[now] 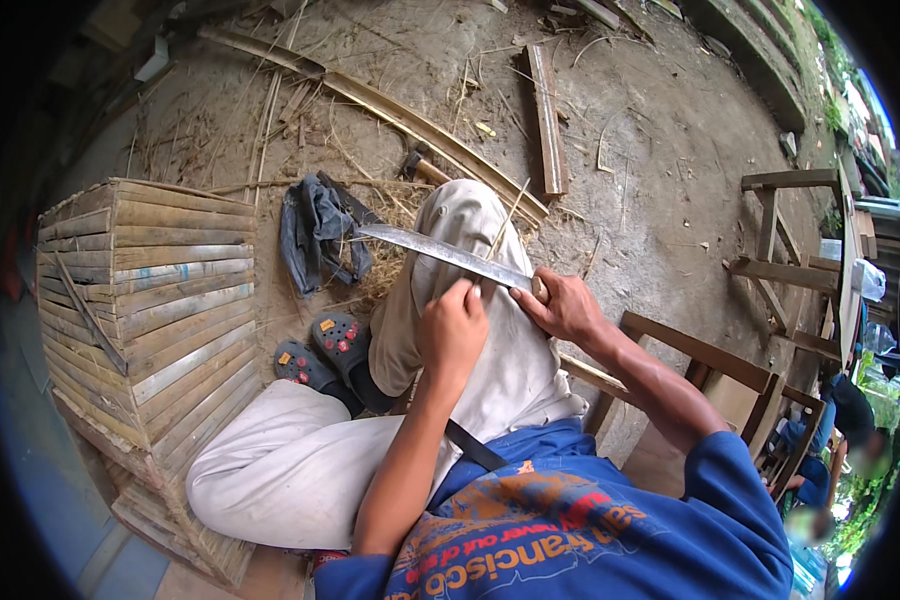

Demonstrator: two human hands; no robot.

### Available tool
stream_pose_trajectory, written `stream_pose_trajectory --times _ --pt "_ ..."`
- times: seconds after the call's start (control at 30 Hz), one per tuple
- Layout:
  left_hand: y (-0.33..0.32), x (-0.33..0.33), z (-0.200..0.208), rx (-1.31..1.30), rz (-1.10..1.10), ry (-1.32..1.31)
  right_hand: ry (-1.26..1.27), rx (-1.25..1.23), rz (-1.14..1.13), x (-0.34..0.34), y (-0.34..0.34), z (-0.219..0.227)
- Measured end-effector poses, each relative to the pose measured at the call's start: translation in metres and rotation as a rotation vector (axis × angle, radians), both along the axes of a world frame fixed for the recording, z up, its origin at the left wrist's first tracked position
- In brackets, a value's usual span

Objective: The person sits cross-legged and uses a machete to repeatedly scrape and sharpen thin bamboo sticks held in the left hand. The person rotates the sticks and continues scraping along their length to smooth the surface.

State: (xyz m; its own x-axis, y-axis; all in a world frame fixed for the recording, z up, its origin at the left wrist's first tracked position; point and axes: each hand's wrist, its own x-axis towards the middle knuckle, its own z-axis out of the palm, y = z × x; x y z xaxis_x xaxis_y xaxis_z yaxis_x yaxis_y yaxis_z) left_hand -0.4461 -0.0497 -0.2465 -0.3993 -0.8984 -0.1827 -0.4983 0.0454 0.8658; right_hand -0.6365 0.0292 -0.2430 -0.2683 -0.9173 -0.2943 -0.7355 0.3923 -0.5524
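My right hand [567, 308] grips the handle of a machete [435, 248] whose long grey blade points left across my raised knee. Close under the blade, my left hand [454, 325] is closed in a pinch. From behind the blade a thin bamboo strip [508, 220] slants up and away, in line with the left fingers, which appear to hold its near end. The blade crosses over the strip, so the exact contact is hidden. Pale trousers [470, 215] cover the knee beneath both hands.
A slatted bamboo crate [185, 300] stands on the left. Beyond my knee lie a dark cloth [318, 232], a hammer-like tool [425, 168], a long split bamboo piece [400, 118] and a wooden beam [547, 120]. Wooden frames [785, 270] stand at right; people sit further off.
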Motion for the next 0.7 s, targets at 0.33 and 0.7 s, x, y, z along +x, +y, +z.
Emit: stream_pose_trajectory --times 0.33,0.7 --pt "0.049 0.083 0.023 0.139 0.005 -0.116 0.025 0.02 -0.12 -0.006 -0.005 -0.018" --pt "0.017 0.01 0.002 0.001 0.03 0.074 0.017 -0.02 -0.012 0.0 0.002 0.001"
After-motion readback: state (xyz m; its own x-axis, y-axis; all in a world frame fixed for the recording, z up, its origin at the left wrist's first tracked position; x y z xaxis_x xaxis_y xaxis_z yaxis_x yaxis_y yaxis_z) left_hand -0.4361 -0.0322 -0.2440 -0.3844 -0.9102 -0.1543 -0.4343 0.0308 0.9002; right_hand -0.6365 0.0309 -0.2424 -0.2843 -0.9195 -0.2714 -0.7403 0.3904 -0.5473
